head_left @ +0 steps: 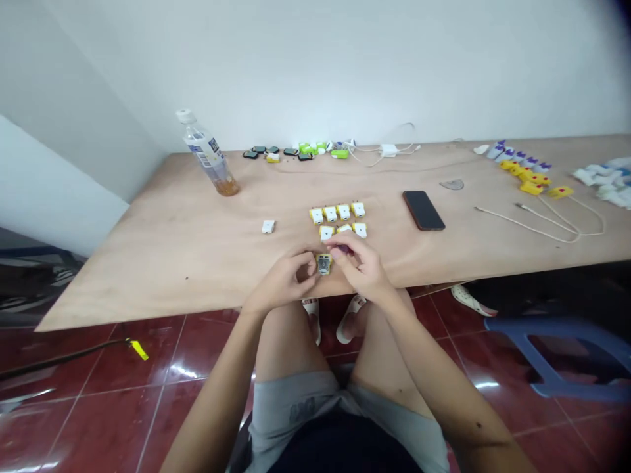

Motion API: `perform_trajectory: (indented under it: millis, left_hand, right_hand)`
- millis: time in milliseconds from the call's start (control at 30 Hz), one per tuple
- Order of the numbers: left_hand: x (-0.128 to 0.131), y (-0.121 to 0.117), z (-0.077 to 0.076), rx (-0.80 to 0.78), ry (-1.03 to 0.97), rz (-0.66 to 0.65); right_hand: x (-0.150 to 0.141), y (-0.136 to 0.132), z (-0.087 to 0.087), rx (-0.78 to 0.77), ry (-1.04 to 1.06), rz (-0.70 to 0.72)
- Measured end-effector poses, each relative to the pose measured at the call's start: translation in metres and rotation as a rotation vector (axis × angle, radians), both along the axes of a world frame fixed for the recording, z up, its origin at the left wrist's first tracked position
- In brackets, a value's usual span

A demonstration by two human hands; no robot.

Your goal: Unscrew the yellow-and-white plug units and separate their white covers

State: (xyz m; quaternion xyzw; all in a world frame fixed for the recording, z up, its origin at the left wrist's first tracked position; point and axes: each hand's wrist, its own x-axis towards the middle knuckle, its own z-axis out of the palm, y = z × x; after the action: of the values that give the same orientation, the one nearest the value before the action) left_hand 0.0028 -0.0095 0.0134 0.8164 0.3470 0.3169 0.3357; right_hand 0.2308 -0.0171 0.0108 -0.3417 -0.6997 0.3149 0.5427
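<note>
Nearest the camera are the person's grey shorts [296, 401], and just beyond them is the front edge of the plywood counter [148, 276]. The left hand [283, 281] curls its fingers [308, 266] closely against one side of a small yellow-and-white module [324, 264], apparently steadying it near the edge, between both hands. The right hand [359, 269] pinches a small dark red piece [346, 249] just above the module, its fingers closed narrowly on it. Beyond the module, white-and-yellow plug-like blocks [338, 217] stand in neat rows, seemingly kept together within easy reach. A black smartphone [422, 210] lies to the module's right, and a plastic bottle [210, 157] stands far behind it.
</note>
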Motion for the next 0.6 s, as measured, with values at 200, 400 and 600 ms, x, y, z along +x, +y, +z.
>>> perform_trajectory:
  millis: [200,400,600]
  left_hand:
    - [-0.010,0.012,0.000,0.141,-0.019,0.323]
    - [-0.049,0.066,-0.005,0.182,0.166,0.766]
    - [-0.063,0.092,-0.008,0.118,0.335,0.716]
  right_hand:
    - [0.026,0.006,-0.024,0.178,-0.547,0.115]
    - [0.021,0.003,-0.023,0.213,-0.640,0.148]
    - [0.021,0.001,-0.020,0.191,-0.644,0.089]
